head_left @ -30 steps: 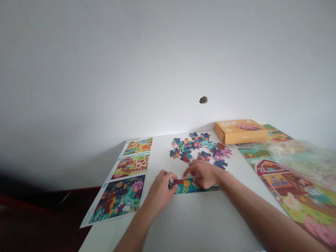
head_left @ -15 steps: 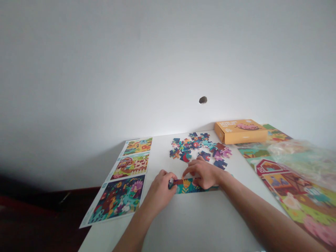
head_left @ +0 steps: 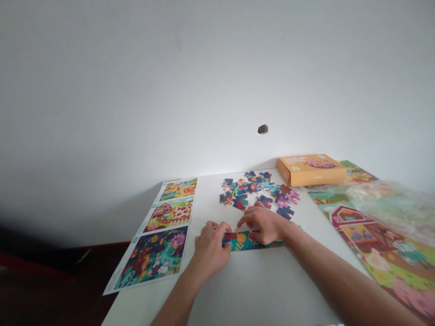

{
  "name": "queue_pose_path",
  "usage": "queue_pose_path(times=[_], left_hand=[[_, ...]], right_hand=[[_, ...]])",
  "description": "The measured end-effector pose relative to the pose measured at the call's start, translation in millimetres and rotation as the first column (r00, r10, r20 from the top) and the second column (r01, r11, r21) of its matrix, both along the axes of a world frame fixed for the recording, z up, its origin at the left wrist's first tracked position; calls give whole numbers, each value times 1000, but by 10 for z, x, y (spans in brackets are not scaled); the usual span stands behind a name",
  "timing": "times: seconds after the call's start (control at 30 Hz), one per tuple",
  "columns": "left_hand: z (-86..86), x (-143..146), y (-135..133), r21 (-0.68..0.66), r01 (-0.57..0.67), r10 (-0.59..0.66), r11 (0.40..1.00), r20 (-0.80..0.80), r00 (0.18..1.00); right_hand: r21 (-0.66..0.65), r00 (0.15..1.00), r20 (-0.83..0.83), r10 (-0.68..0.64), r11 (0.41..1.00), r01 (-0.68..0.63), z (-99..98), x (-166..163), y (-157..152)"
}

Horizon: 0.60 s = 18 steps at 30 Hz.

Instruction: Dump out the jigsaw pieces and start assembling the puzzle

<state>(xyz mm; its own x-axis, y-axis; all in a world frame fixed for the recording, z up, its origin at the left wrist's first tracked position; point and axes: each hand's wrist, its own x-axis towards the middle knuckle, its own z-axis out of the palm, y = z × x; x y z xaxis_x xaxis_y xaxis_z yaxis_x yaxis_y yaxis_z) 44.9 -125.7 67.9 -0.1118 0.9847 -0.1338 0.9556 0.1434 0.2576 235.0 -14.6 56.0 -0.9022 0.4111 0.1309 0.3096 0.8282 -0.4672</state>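
Note:
A strip of joined puzzle pieces [head_left: 242,240], teal with yellow plants and a bit of brown, lies flat on the white table. At its left end, my left hand [head_left: 213,246] has thumb and forefinger closed around a puzzle piece, mostly covered by the fingers. My right hand [head_left: 264,225] rests over the strip's right part. Its forefinger is bent to the upper edge and its thumb presses on the surface, holding the strip down. Just beyond my right hand lies a pile of loose puzzle pieces [head_left: 253,187], dark blue, purple, orange and teal.
To the left, a sheet with three printed pictures [head_left: 154,256] overhangs the table edge. An orange puzzle box [head_left: 311,170] stands at the back right by the wall. Farm-picture puzzle boards [head_left: 370,240] and a clear plastic bag [head_left: 384,194] cover the right side.
My left hand has shifted slightly right and turned, its fingers now further over the strip's left end. The right hand stays almost in place.

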Motion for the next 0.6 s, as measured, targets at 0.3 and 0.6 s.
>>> queue_pose_path(times=[0.3, 0.6], left_hand=[[76, -21, -58, -68, 23, -24, 997, -10, 1000], [19, -93, -118, -33, 88, -86, 996, 42, 995]], right_hand=[[60, 995, -51, -88, 994, 91, -33, 2, 32], [66, 980, -61, -189, 979, 193, -22, 19, 51]])
